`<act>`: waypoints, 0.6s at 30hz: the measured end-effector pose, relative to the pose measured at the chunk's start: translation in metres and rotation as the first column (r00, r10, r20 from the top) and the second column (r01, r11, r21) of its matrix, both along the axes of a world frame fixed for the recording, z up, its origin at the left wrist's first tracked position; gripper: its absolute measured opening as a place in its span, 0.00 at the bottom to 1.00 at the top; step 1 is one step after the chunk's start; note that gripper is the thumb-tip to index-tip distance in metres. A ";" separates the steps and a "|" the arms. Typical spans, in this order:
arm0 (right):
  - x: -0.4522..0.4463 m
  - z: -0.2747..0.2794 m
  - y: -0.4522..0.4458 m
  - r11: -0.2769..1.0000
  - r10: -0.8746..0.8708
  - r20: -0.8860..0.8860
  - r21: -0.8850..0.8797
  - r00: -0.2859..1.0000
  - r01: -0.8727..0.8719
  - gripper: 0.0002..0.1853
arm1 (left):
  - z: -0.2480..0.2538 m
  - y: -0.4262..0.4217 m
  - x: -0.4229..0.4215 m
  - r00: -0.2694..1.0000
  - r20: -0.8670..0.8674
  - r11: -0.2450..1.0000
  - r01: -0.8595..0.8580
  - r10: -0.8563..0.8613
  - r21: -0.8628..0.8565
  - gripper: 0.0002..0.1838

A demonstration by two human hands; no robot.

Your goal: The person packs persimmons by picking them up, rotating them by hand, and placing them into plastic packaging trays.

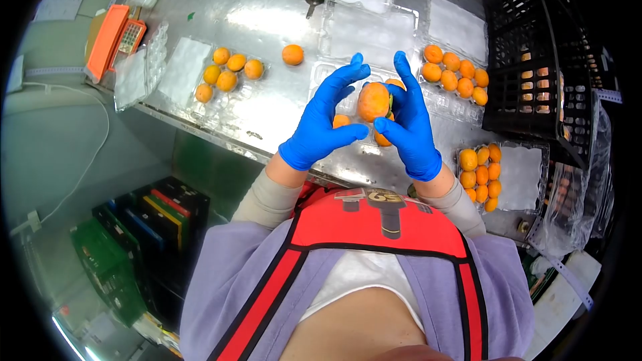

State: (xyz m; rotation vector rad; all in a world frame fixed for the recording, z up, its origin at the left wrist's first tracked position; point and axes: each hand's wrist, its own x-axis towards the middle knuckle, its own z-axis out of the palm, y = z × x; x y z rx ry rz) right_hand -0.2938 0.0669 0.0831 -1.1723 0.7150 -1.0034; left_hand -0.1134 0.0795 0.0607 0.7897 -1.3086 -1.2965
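Note:
In front of my chest, my right hand holds a smooth, orange-coloured fruit with a reddish blush. Its thumb lies by the lower side of the fruit, some fingers are behind it, and the index finger points up. A bit of green shows at the fruit's right edge; I cannot make out its exact kind. My left hand is open just left of the fruit, thumb and fingers spread. Both hands wear blue gloves. Under them lies a clear plastic punnet with a few more fruits, partly hidden by the hands.
Filled clear punnets stand on the metal table at right, another nearer me. Several fruits sit in a left punnet; a single fruit lies beside it. A black crate stands at right, an orange scale at far left.

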 end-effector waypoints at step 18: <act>0.003 -0.014 0.003 0.938 -0.169 -0.186 -0.331 0.968 0.100 0.44 | 0.022 0.002 -0.017 0.960 -0.255 0.919 -0.004 0.113 0.394 0.16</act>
